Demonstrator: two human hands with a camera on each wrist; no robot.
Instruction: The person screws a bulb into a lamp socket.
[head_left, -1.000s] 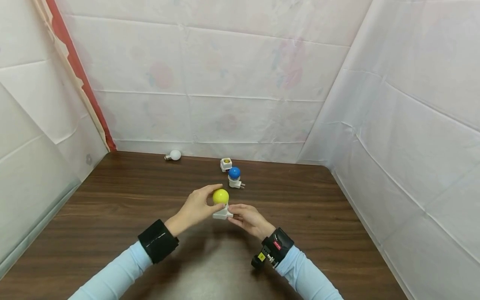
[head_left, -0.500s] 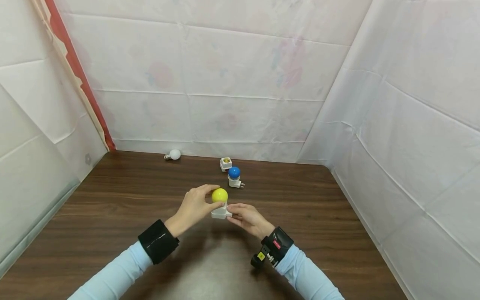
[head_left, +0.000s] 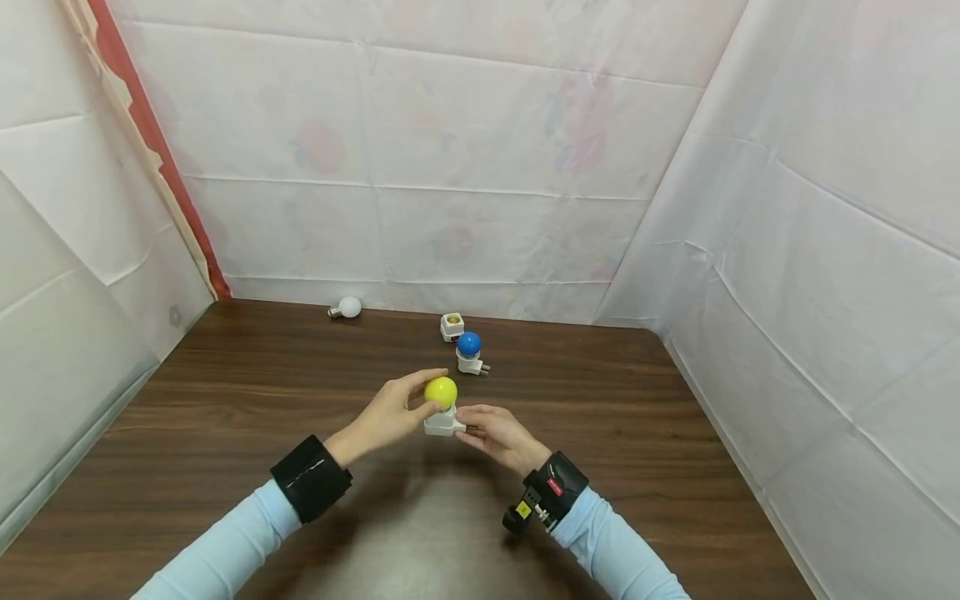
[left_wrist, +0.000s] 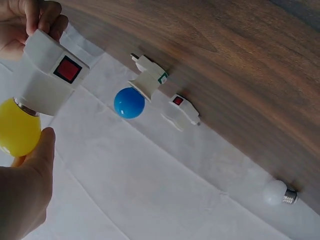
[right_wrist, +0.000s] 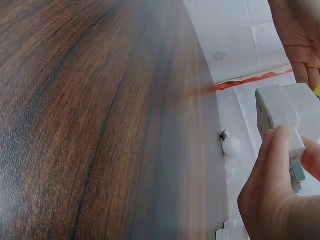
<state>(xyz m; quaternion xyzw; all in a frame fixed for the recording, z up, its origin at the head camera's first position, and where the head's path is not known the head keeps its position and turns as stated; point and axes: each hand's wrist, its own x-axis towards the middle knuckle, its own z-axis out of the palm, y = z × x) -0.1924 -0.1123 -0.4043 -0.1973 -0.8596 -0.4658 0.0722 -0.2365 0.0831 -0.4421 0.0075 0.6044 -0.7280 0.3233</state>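
Head cam's got the left hand [head_left: 392, 412] pinching a yellow bulb [head_left: 440, 393] between thumb and fingers, while the right hand [head_left: 504, 438] grips the plug end of the white socket [head_left: 440, 424] under it. Left wrist view shows some metal collar [left_wrist: 26, 107] at the joint, plus a red switch [left_wrist: 67, 69]. Just past both hands: a blue bulb [head_left: 468, 343] in its holder [head_left: 468, 365]. White bulb [head_left: 350, 307] lies farther out, beyond the left hand.

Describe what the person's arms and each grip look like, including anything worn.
Left: light-blue fabric sleeve, wide black wristband. Right: matching light-blue sleeve, similar black wristband with a small red rectangular label and a black attachment with a yellow square. The left grip and right grip are ungloved.
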